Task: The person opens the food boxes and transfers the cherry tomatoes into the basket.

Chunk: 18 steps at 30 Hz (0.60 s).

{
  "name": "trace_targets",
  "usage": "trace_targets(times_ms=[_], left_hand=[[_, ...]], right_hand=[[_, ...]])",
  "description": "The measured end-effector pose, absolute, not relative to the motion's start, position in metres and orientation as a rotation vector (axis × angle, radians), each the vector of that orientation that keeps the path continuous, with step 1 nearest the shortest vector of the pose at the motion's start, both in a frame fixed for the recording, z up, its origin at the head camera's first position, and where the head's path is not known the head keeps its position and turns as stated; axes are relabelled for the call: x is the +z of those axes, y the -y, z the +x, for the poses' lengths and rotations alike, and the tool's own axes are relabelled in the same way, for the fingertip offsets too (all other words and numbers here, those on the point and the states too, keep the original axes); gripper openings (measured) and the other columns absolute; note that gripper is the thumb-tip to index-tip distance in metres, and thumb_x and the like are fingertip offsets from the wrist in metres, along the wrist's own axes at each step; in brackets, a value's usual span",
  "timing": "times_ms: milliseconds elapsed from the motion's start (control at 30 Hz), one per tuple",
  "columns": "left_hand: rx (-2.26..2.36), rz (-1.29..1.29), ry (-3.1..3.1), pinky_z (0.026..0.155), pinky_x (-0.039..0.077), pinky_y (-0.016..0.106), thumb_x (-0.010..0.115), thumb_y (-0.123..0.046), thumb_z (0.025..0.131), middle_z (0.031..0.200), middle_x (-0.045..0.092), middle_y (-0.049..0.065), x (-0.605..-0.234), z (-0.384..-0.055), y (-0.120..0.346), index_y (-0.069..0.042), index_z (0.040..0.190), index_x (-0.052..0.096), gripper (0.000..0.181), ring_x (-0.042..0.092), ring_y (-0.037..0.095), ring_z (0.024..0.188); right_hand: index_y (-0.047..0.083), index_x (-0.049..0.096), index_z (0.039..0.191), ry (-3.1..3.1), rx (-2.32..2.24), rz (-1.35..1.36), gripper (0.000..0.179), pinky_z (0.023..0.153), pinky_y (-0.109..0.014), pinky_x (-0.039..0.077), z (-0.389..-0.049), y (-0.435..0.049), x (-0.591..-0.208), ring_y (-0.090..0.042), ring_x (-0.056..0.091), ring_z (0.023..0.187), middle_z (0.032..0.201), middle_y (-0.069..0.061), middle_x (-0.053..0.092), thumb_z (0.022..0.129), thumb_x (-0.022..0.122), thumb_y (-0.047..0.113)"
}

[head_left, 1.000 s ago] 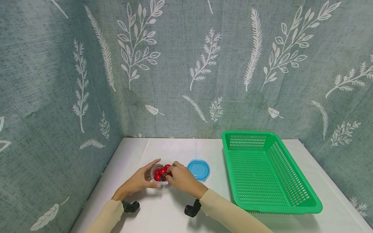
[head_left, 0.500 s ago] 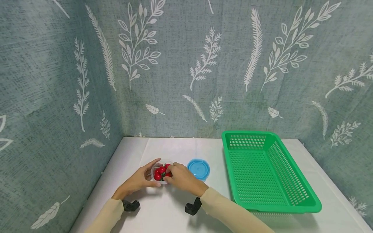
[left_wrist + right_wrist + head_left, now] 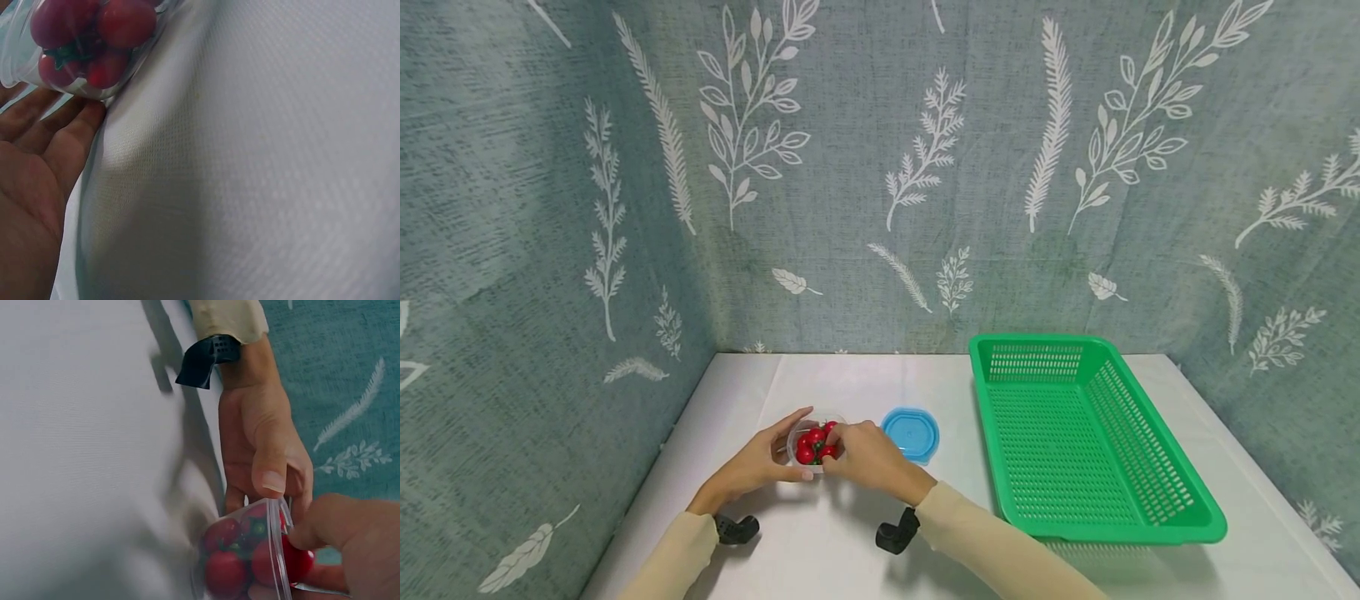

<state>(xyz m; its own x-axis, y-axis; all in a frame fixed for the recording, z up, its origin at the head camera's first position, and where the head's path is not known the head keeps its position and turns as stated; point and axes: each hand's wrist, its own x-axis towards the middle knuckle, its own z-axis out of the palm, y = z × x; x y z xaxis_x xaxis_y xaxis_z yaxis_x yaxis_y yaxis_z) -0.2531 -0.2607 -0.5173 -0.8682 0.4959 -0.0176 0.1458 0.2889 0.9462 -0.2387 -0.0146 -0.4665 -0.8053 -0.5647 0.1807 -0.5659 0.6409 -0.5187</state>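
Observation:
A small clear plastic container (image 3: 792, 460) of cherry tomatoes (image 3: 806, 455) stands on the white cloth in the head view. My left hand (image 3: 754, 464) holds it from the left, thumb at the near side and fingers round the far side. Inside it, my right hand (image 3: 874, 457) pinches a red tomato (image 3: 299, 557) between thumb and fingers at the rim, as the right wrist view shows. Green stems show among the tomatoes. In the left wrist view, my left fingers (image 3: 70, 140) lie against the container's wall. The right hand covers part of the container in the head view.
Just right of the hands lies a blue lid (image 3: 910, 435) on the white cloth (image 3: 857, 379). A large green plastic basket (image 3: 1063, 446) stands farther right. Grey-green patterned fabric (image 3: 850, 183) rises behind and along the sides.
The right fingers have shifted a little among the tomatoes, and a tomato near the fingertips has turned or moved slightly. The left hand and container have stayed in place.

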Motion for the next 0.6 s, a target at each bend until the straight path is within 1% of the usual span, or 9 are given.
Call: trace_targets(times_ms=[100,200,300,400,600], left_hand=[[1.595,0.587,-2.268,0.113,0.041,0.050,0.087,-0.018,0.086,0.166,0.030,0.013,-0.5176,-0.2538,0.2607,-0.019,0.166,0.020,0.104,0.036,0.036,0.148],[1.585,0.593,-2.275,0.113,0.041,0.049,0.087,-0.018,0.085,0.166,0.028,0.015,-0.5183,-0.2538,0.2606,-0.017,0.166,0.020,0.105,0.035,0.037,0.148],[1.590,0.584,-2.266,0.115,0.039,0.048,0.087,-0.018,0.085,0.166,0.028,0.013,-0.5182,-0.2533,0.2606,-0.019,0.166,0.020,0.105,0.034,0.035,0.149],[1.602,0.583,-2.255,0.115,0.039,0.047,0.087,-0.017,0.085,0.166,0.030,0.012,-0.5175,-0.2527,0.2613,-0.020,0.166,0.020,0.105,0.034,0.034,0.149],[1.598,0.620,-2.269,0.111,0.044,0.041,0.086,-0.017,0.086,0.165,0.032,0.015,-0.5177,-0.2527,0.2622,-0.017,0.166,0.020,0.104,0.036,0.038,0.148]], right_hand=[[0.008,0.075,0.106,2.839,0.902,0.996,0.021,0.064,-0.015,0.049,-0.2387,0.0154,-0.4673,0.000,0.059,0.071,0.089,0.006,0.073,0.090,0.074,0.023],[0.009,0.075,0.105,2.822,0.878,1.017,0.023,0.066,-0.015,0.050,-0.2390,0.0157,-0.4683,-0.001,0.061,0.076,0.090,0.006,0.072,0.091,0.077,0.027],[0.009,0.076,0.104,2.810,0.839,1.011,0.025,0.067,-0.015,0.050,-0.2396,0.0161,-0.4678,-0.003,0.061,0.079,0.089,0.006,0.070,0.090,0.081,0.029],[0.008,0.078,0.102,2.811,0.810,0.984,0.024,0.065,-0.015,0.049,-0.2402,0.0167,-0.4664,-0.003,0.057,0.076,0.088,0.005,0.070,0.089,0.082,0.027],[0.006,0.080,0.094,2.813,0.820,0.950,0.015,0.060,-0.014,0.047,-0.2401,0.0170,-0.4630,-0.003,0.053,0.067,0.081,0.003,0.070,0.088,0.080,0.020]])
